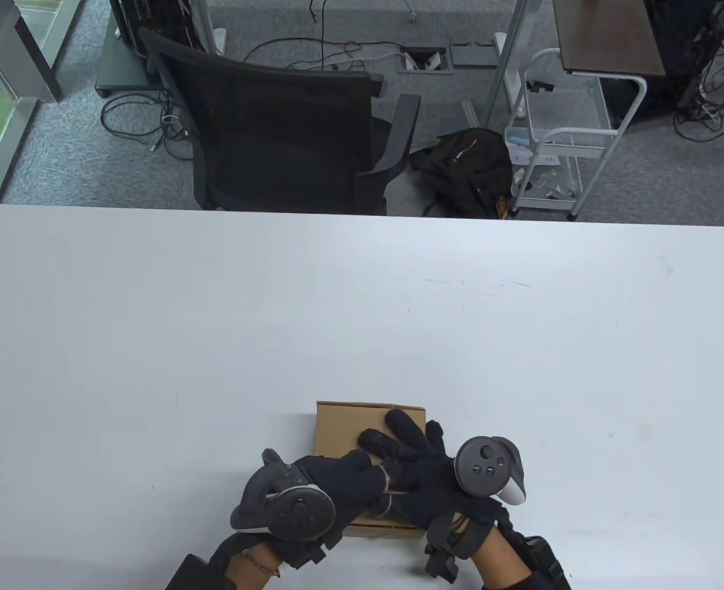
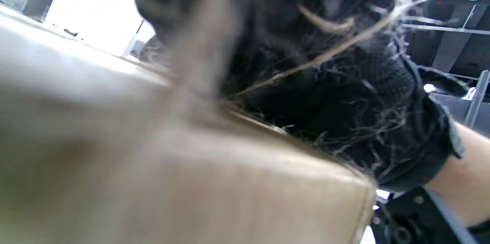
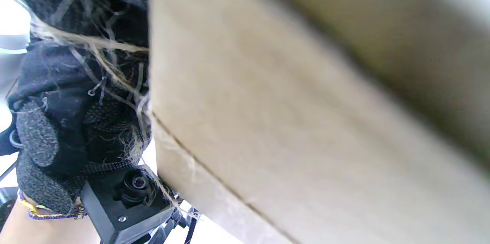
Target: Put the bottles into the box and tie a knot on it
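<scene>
A closed brown cardboard box (image 1: 337, 430) lies near the table's front edge, and both gloved hands are on it. My right hand (image 1: 402, 445) lies flat on the lid with its fingers stretched out. My left hand (image 1: 359, 470) is curled at the box's near side and pinches fuzzy tan twine (image 1: 389, 485) between the two hands. Up close, the box (image 2: 153, 182) fills the left wrist view, where twine (image 2: 344, 46) runs across the right glove (image 2: 363, 121). In the right wrist view, twine (image 3: 107, 46) crosses the left glove (image 3: 69, 121) beside the box (image 3: 306, 121). No bottles show.
The white table (image 1: 362, 319) stretches wide around the box. Behind its far edge stand a black office chair (image 1: 276, 123), a black bag (image 1: 466, 166) on the floor and a white wire cart (image 1: 558, 135).
</scene>
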### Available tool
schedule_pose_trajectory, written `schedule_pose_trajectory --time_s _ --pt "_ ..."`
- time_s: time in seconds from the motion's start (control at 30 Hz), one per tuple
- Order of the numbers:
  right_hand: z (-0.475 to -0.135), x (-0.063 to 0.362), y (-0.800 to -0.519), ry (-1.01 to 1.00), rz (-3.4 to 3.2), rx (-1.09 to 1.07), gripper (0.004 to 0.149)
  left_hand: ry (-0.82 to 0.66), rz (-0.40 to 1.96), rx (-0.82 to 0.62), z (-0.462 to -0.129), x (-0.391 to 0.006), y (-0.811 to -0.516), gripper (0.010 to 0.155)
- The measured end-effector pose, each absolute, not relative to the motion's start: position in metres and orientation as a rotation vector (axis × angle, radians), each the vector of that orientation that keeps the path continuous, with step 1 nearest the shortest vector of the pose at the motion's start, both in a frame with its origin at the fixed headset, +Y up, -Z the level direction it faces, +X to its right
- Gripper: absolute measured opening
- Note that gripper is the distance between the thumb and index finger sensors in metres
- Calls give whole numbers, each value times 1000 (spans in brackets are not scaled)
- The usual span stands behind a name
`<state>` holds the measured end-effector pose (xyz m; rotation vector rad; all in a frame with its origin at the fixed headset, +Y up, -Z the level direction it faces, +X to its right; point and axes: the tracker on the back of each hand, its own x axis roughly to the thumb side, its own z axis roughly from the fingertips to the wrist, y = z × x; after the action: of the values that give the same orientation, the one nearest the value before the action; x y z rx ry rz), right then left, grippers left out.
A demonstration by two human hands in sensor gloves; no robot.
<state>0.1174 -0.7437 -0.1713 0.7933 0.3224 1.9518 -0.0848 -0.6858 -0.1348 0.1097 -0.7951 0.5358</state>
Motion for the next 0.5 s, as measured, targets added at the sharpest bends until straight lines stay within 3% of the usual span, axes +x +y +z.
schedule_pose_trajectory --time_s 0.27,0.5 --pt "-169 115 -743 311 1950 720 71 -686 392 198 -130 -82 -685 47" --pt "-166 113 -740 232 1966 655 64 -661 315 256 -126 -77 -685 48"
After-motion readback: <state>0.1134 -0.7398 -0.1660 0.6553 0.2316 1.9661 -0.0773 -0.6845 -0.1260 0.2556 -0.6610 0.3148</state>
